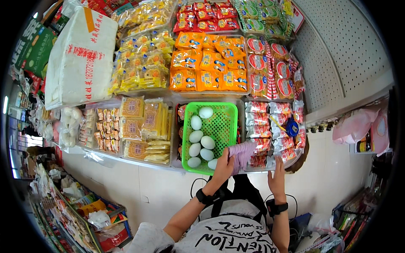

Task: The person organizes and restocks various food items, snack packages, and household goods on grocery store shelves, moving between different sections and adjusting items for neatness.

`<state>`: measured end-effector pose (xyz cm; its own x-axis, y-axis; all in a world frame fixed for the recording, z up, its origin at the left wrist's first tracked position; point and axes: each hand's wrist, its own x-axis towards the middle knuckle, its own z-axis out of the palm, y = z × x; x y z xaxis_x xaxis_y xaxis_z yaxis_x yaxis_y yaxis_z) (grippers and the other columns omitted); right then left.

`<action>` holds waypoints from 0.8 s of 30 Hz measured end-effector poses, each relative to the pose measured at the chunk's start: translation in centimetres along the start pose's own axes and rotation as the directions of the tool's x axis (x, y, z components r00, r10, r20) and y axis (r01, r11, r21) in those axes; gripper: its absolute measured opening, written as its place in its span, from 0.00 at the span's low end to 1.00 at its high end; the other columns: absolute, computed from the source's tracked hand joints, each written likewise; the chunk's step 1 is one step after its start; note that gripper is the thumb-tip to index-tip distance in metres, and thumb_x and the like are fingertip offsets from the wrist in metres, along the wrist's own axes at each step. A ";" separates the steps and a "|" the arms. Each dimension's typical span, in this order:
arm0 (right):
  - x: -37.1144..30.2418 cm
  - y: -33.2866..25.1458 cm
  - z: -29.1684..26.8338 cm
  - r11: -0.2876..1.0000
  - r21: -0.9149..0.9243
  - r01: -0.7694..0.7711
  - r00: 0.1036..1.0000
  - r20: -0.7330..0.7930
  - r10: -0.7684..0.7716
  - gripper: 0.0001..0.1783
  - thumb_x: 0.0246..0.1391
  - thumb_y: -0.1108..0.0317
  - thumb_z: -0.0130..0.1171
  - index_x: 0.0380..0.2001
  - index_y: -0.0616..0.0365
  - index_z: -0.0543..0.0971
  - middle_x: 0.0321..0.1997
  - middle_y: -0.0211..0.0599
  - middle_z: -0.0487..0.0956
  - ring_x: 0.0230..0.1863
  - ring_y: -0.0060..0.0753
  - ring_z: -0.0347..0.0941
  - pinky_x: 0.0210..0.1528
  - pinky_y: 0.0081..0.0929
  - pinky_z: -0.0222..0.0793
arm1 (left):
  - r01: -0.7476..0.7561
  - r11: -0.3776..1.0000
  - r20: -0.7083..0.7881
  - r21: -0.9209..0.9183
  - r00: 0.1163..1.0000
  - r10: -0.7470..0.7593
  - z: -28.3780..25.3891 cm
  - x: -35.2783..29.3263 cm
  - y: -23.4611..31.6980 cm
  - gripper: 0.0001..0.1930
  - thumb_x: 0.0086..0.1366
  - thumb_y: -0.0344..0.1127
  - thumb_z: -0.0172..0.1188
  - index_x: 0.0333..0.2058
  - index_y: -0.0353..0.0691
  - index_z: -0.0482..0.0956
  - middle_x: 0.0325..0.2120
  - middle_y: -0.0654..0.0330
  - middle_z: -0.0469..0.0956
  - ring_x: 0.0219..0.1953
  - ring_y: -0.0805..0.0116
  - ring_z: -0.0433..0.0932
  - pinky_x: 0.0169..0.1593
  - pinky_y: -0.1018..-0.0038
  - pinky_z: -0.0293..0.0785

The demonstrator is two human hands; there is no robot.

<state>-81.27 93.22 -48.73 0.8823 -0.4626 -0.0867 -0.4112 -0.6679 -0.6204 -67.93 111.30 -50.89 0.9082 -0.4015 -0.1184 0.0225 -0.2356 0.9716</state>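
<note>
A bright green plastic basket (233,107) stands in front of me on the packed display, with several pale bluish-white eggs (195,135) along its left side and near end. At its near right corner my left hand (224,165) is closed on a folded lilac cloth (243,155). That cloth spreads right over the edge of a tray of small red-and-white packets (257,120). One egg lies right beside my left fingers, partly hidden by them. My right hand (276,179) is open and holds nothing, its fingers pointing up at the near edge of that packet tray.
Orange snack bags (209,61) fill a tray beyond the basket. Packs of yellow pastries (151,118) stand left, below a white foam box (82,59). A blue round thing with a yellow stick (292,126) lies on the right packets. A perforated panel (337,46) bounds the far right.
</note>
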 end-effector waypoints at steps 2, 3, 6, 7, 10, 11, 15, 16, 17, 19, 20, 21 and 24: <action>0.3 -0.1 0.8 0.995 -0.100 0.024 0.999 0.043 -0.019 0.36 0.40 0.80 0.51 0.56 0.58 0.55 0.59 0.51 0.54 0.60 0.54 0.48 0.60 0.40 0.46 | 0.118 0.993 0.027 0.018 0.993 -0.118 -0.2 -0.1 0.7 0.09 0.59 0.28 0.49 0.37 0.32 0.62 0.23 0.57 0.68 0.25 0.73 0.64 0.30 0.77 0.64; 0.3 -0.3 1.1 0.987 -0.157 0.029 0.999 0.043 -0.022 0.35 0.40 0.80 0.50 0.56 0.58 0.55 0.58 0.53 0.54 0.60 0.55 0.48 0.60 0.41 0.46 | 0.161 0.986 0.042 0.054 0.986 -0.163 -0.3 0.0 1.5 0.09 0.59 0.28 0.48 0.37 0.32 0.62 0.22 0.57 0.67 0.24 0.73 0.63 0.30 0.76 0.64; 0.4 0.2 1.9 0.999 -0.033 0.018 0.999 0.049 -0.016 0.34 0.40 0.81 0.47 0.55 0.59 0.55 0.58 0.54 0.54 0.60 0.55 0.48 0.59 0.42 0.46 | 0.096 0.995 0.049 -0.015 0.994 -0.095 -0.2 0.1 0.3 0.08 0.59 0.28 0.47 0.37 0.33 0.62 0.24 0.57 0.68 0.26 0.73 0.64 0.31 0.77 0.64; 0.3 0.4 2.2 0.999 -0.040 0.035 0.998 0.058 -0.032 0.33 0.40 0.82 0.45 0.55 0.60 0.56 0.57 0.55 0.54 0.60 0.56 0.48 0.59 0.42 0.47 | -0.070 0.998 -0.013 0.005 0.997 0.070 0.1 0.4 -1.1 0.12 0.58 0.29 0.47 0.40 0.31 0.61 0.19 0.47 0.68 0.21 0.63 0.68 0.26 0.69 0.64; 0.0 0.7 2.7 0.993 -0.099 0.071 0.997 0.045 -0.067 0.32 0.41 0.81 0.44 0.54 0.61 0.56 0.57 0.55 0.55 0.59 0.57 0.48 0.60 0.42 0.47 | -0.029 0.994 -0.014 -0.110 1.000 0.028 -0.1 0.6 -0.8 0.11 0.58 0.28 0.46 0.39 0.32 0.62 0.24 0.48 0.70 0.26 0.62 0.70 0.32 0.70 0.66; 0.2 0.9 2.6 0.994 -0.086 0.060 0.996 0.070 -0.054 0.32 0.41 0.81 0.45 0.55 0.60 0.55 0.58 0.53 0.53 0.60 0.58 0.47 0.60 0.42 0.46 | 0.050 0.990 0.006 -0.128 0.999 -0.050 -0.1 0.8 -0.7 0.10 0.58 0.28 0.46 0.38 0.32 0.63 0.27 0.50 0.71 0.30 0.64 0.71 0.37 0.73 0.66; -0.1 0.9 1.9 0.993 -0.003 0.118 0.986 0.116 -0.117 0.30 0.42 0.79 0.47 0.53 0.62 0.57 0.55 0.53 0.58 0.57 0.55 0.53 0.58 0.39 0.52 | 0.060 0.972 0.012 -0.227 0.998 -0.059 0.2 0.6 0.3 0.11 0.56 0.25 0.42 0.38 0.34 0.68 0.32 0.64 0.69 0.36 0.76 0.66 0.42 0.80 0.63; 0.1 1.1 1.6 0.990 0.054 0.127 0.981 0.140 -0.134 0.30 0.42 0.79 0.48 0.53 0.62 0.57 0.54 0.52 0.59 0.56 0.54 0.54 0.57 0.38 0.53 | 0.069 0.973 -0.001 -0.220 0.997 -0.071 0.3 0.6 0.7 0.11 0.55 0.25 0.41 0.37 0.34 0.68 0.31 0.64 0.70 0.35 0.76 0.66 0.42 0.80 0.63; 0.1 1.4 1.3 0.985 0.111 0.135 0.975 0.163 -0.152 0.30 0.42 0.79 0.48 0.52 0.62 0.58 0.54 0.52 0.60 0.55 0.53 0.56 0.56 0.37 0.55 | 0.077 0.977 -0.025 -0.199 0.996 -0.084 0.5 0.7 1.0 0.10 0.55 0.26 0.42 0.35 0.35 0.68 0.28 0.64 0.70 0.33 0.76 0.65 0.40 0.80 0.63; 0.6 1.2 -0.4 0.970 0.188 0.155 0.956 0.220 -0.195 0.28 0.43 0.79 0.49 0.51 0.61 0.59 0.52 0.50 0.63 0.53 0.51 0.59 0.54 0.35 0.57 | 0.058 0.977 -0.064 -0.203 0.995 -0.072 0.9 0.7 1.8 0.09 0.54 0.26 0.41 0.33 0.34 0.68 0.25 0.65 0.69 0.29 0.78 0.64 0.35 0.81 0.63; 1.1 1.0 -1.5 0.959 0.230 0.167 0.944 0.244 -0.223 0.27 0.43 0.79 0.49 0.51 0.61 0.60 0.51 0.49 0.64 0.52 0.51 0.61 0.52 0.35 0.58 | 0.048 0.977 -0.078 -0.206 0.995 -0.065 1.1 0.7 1.9 0.08 0.54 0.26 0.41 0.32 0.34 0.68 0.24 0.66 0.68 0.28 0.78 0.64 0.33 0.81 0.63; 1.8 0.9 -2.7 0.933 0.282 0.224 0.941 0.188 -0.283 0.24 0.43 0.80 0.48 0.49 0.59 0.63 0.48 0.48 0.67 0.50 0.51 0.62 0.51 0.35 0.59 | 0.052 0.978 -0.093 -0.202 0.993 -0.072 1.4 0.8 2.1 0.08 0.54 0.25 0.41 0.31 0.34 0.69 0.24 0.66 0.68 0.27 0.78 0.64 0.33 0.81 0.63; 3.9 3.0 -5.1 0.938 0.290 0.189 0.970 0.094 -0.224 0.21 0.44 0.81 0.48 0.46 0.61 0.66 0.45 0.49 0.68 0.48 0.51 0.64 0.50 0.32 0.60 | 0.057 0.981 -0.129 -0.183 0.988 -0.081 2.6 1.1 2.9 0.08 0.54 0.25 0.41 0.30 0.33 0.69 0.23 0.66 0.68 0.26 0.78 0.64 0.31 0.82 0.62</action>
<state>-80.22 86.42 -46.92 0.9695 -0.2444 -0.0184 -0.1529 -0.5445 -0.8247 -67.99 107.87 -48.75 0.9498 -0.2632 -0.1694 0.1500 -0.0921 0.9844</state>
